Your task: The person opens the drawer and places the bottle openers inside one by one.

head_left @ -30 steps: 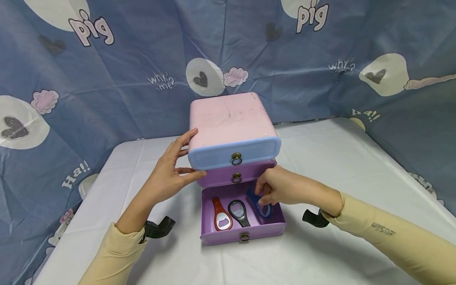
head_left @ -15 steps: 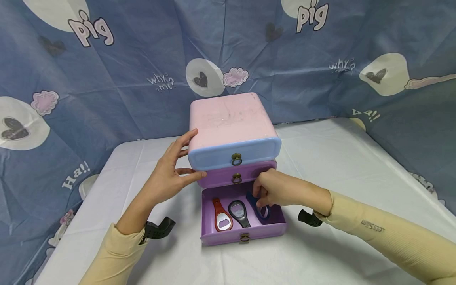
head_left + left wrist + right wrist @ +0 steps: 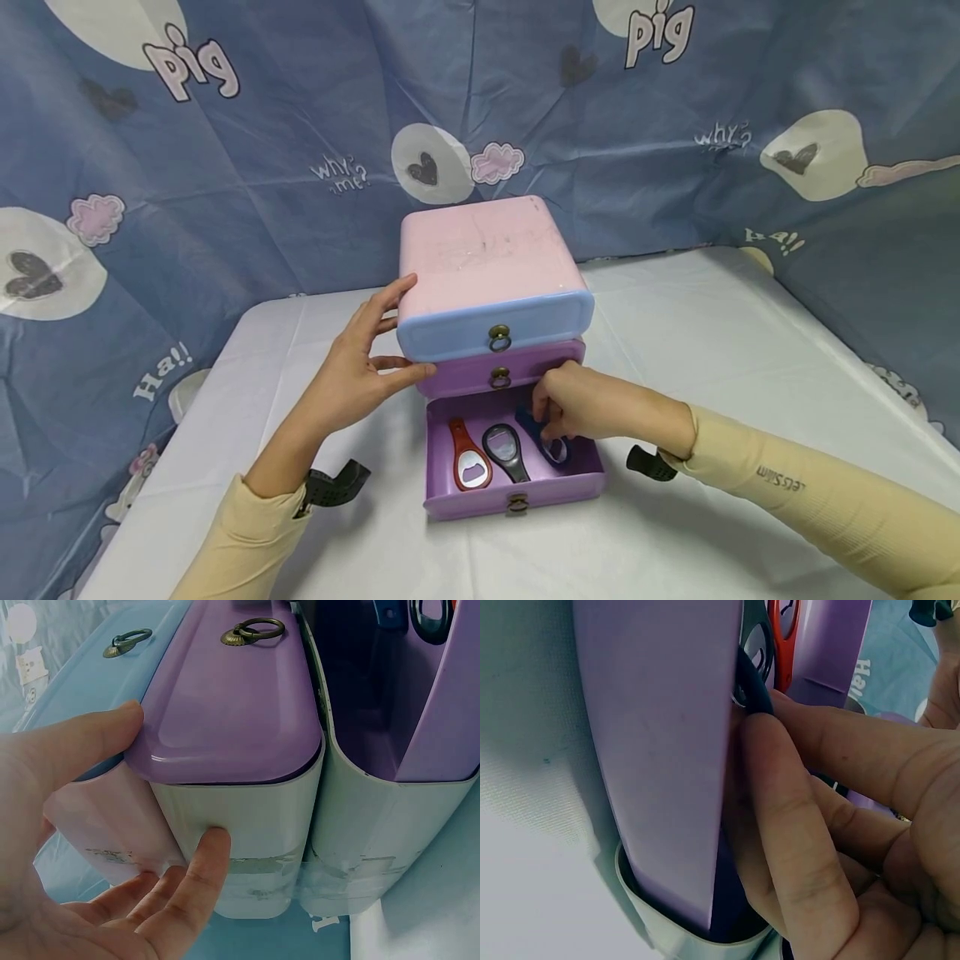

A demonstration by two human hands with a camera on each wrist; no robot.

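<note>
A stack of three small drawers (image 3: 487, 250) stands on the table, pink on top with a light blue front. Its lowest purple drawer (image 3: 480, 502) is pulled out. Inside lie a red bottle opener (image 3: 472, 468) and a black bottle opener (image 3: 501, 446), side by side. At the drawer's right side, my right hand (image 3: 588, 402) pinches a blue bottle opener (image 3: 557, 451) between thumb and fingers; part of it is hidden behind the fingers. My left hand (image 3: 352, 367) rests spread against the stack's left side, its thumb touching the front edges in the left wrist view.
White cloth covers the table (image 3: 360, 533). Behind it hangs a blue printed curtain (image 3: 300, 125). The closed middle drawer (image 3: 457, 377) and the top one carry brass ring pulls. The open drawer's front wall stands in front of the openers.
My right hand has shifted slightly left, and the blue bottle opener has moved a little with it. The left hand stays where it was on the stack.
</note>
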